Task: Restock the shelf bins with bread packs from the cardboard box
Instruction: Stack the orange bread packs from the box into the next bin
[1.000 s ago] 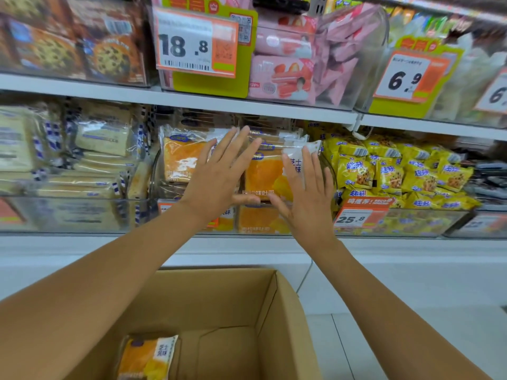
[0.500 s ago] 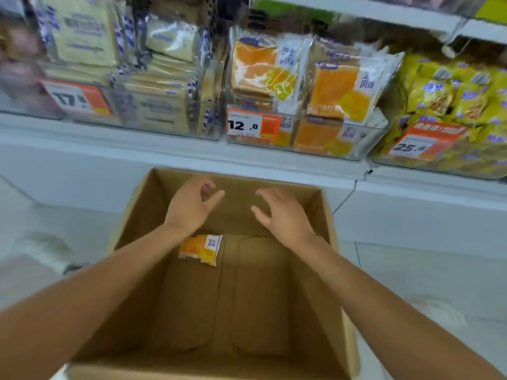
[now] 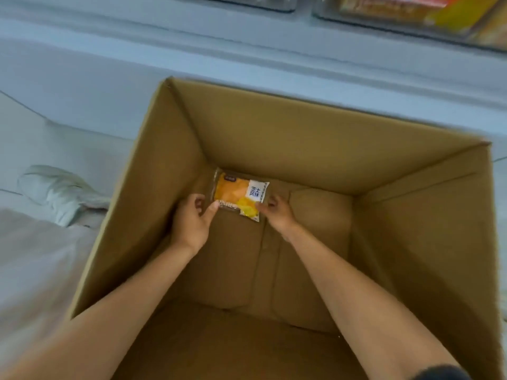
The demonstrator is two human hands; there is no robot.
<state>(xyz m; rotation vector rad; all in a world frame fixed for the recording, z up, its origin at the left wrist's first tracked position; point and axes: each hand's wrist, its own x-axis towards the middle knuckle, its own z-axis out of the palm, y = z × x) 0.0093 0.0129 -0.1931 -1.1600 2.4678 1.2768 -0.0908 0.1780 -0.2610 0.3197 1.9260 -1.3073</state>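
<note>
One orange-and-white bread pack (image 3: 236,191) lies flat on the bottom of the open cardboard box (image 3: 301,149), near its far left corner. Both my arms reach deep into the box. My left hand (image 3: 192,220) is at the pack's near left edge, thumb on the wrapper and fingers curled beside it. My right hand (image 3: 277,215) pinches the pack's near right corner with its fingertips. The rest of the box floor is bare cardboard.
The white shelf base (image 3: 192,50) runs across just beyond the box. The lower edges of clear shelf bins (image 3: 411,15) with orange packs show at the top right. A pale shoe (image 3: 55,190) rests on the light floor left of the box.
My hands left the shelf bin, came down over the box and reached its bottom. They now hold the lone pack. My view tilted down from the shelves into the box.
</note>
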